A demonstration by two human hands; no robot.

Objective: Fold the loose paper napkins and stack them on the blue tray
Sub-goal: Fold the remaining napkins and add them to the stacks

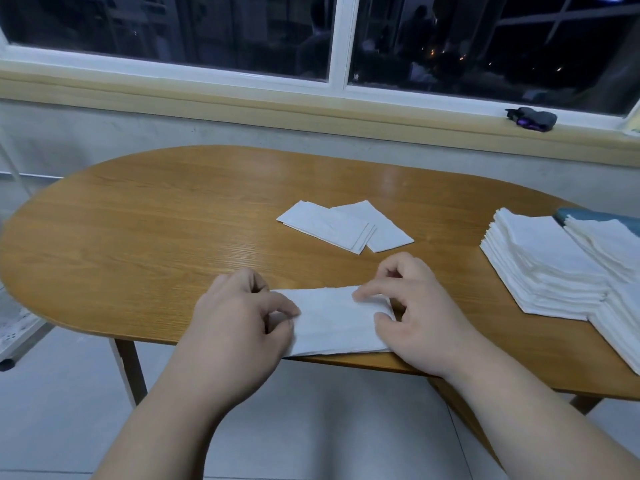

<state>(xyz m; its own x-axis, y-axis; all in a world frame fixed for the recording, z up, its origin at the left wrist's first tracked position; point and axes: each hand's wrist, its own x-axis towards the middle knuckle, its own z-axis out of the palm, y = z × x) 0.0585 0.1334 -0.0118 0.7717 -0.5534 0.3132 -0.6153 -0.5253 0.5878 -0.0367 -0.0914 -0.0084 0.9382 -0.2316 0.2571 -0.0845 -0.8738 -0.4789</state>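
Observation:
A white paper napkin (332, 320) lies folded in a long strip at the table's near edge. My left hand (239, 317) pinches its left end between thumb and fingers. My right hand (415, 313) pinches its right end, where a corner is lifted off the strip. Farther back, two folded napkins (341, 225) lie overlapping on the wood. At the right edge two tall stacks of white napkins (550, 268) stand side by side, and a sliver of the blue tray (571, 213) shows behind them.
The oval wooden table (145, 237) stands under a window with a pale sill. A small dark object (531, 118) rests on the sill at the right. A white rack (14, 323) stands on the floor at the left.

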